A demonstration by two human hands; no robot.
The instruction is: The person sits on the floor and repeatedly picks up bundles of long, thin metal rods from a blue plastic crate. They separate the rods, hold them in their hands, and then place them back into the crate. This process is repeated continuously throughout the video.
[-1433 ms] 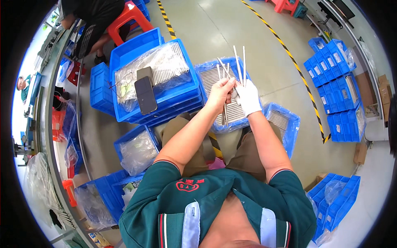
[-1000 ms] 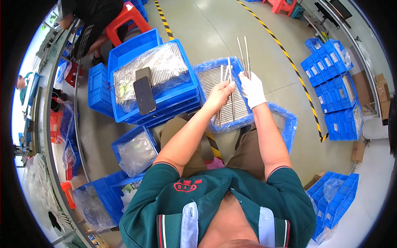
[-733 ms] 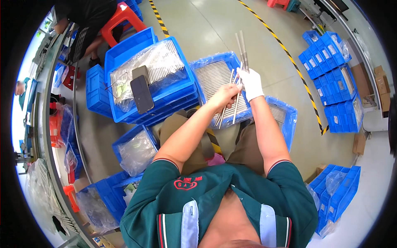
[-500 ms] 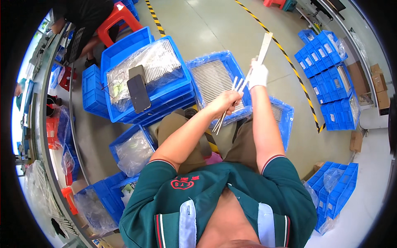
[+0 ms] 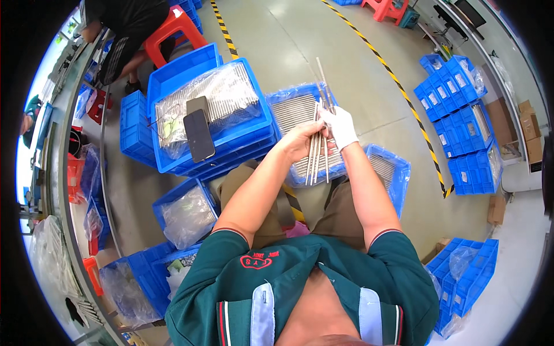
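Together, the left hand (image 5: 300,141) and gloved right hand (image 5: 343,128) curl their fingers around rods (image 5: 313,162); beneath those fingers sits a bin (image 5: 339,171) of more rods.

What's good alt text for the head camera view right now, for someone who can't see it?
A person's bare left hand and white-gloved right hand hold thin metal rods over a plastic-lined blue bin of similar rods. To the left, a dark phone lies atop a stack of blue crates.

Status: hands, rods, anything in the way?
Bare left hand holding slim metal rods. Gloved right hand beside it, also gripping some. Rod-filled blue crate below both.
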